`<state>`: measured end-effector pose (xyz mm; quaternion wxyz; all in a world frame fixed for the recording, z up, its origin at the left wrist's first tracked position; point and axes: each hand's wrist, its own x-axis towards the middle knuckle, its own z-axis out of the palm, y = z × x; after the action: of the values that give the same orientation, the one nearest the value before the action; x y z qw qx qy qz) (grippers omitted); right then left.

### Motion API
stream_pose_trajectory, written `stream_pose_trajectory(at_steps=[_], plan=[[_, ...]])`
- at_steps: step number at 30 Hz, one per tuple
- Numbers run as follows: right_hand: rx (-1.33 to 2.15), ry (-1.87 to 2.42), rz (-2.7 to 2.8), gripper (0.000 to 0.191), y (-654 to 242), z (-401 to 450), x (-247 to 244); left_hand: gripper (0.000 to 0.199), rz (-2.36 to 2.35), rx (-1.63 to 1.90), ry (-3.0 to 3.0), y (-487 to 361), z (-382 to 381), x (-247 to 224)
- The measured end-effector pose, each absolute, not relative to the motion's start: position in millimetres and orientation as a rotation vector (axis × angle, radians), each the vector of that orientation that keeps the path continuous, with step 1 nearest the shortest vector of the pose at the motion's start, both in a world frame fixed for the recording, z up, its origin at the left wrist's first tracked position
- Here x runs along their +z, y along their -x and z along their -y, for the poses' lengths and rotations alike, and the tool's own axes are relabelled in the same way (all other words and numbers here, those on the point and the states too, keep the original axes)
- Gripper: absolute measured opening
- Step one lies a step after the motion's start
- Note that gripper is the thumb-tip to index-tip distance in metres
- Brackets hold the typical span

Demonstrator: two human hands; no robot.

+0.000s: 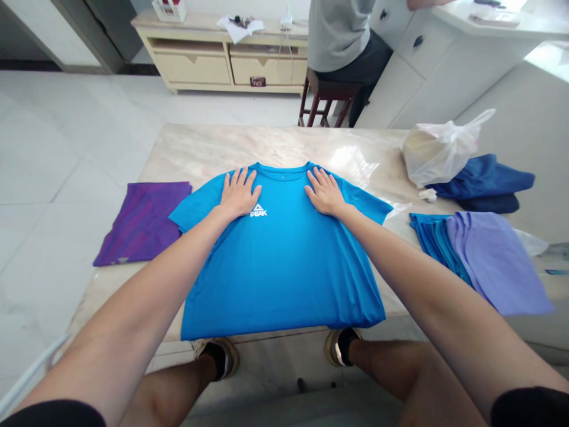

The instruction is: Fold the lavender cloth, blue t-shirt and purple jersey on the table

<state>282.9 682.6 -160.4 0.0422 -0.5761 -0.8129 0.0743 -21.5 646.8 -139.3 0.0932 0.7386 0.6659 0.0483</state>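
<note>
A bright blue T-shirt (284, 255) lies spread front side up on the marble-look table, its collar toward the far edge and its lower part reaching over the near edge. White lettering reading PEAK shows on its chest. My left hand (240, 193) rests flat on the shirt at the left shoulder, fingers spread. On the opposite shoulder my right hand (325, 193) lies flat too, fingers apart, partly covering a small mark. Beside the left sleeve is a folded purple garment (144, 222), its edge touching or close to that sleeve.
The table (200, 142) also bears a tied white plastic bag (438, 151), dark blue clothing (482, 184), folded teal clothing (438, 237) and a folded lavender garment (502, 261) on the right. Beyond it, a person (340, 35) sits on a wooden stool (331, 89) near a cream cabinet (195, 68).
</note>
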Motion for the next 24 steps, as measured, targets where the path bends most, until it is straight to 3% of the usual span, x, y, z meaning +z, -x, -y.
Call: stream_pose_trajectory(at_steps=[5, 10, 14, 17, 21, 24], plan=[[0.121, 1.738, 2.302, 0.060, -318, -657, -129, 0.078, -2.050, 0.119, -2.238, 33, -602, -101], [0.174, 2.244, 1.736, 0.044, -406, -599, -91, 0.069, -2.464, 0.220, -1.893, 78, -526, -63], [0.300, 2.354, 1.774, 0.036, -435, -539, -85, 0.060, -2.424, 0.153, -1.997, 82, -458, -66], [0.322, 2.178, 2.069, 0.033, -409, -496, -91, 0.061, -2.080, 0.112, -2.268, 61, -419, -84], [0.034, 1.705, 2.504, 0.047, -355, -460, -98, 0.067, -1.784, 0.018, -2.426, 36, -402, -104], [0.004, 1.579, 2.593, 0.054, -332, -456, -106, 0.071, -1.730, -0.069, -2.455, 29, -405, -109]])
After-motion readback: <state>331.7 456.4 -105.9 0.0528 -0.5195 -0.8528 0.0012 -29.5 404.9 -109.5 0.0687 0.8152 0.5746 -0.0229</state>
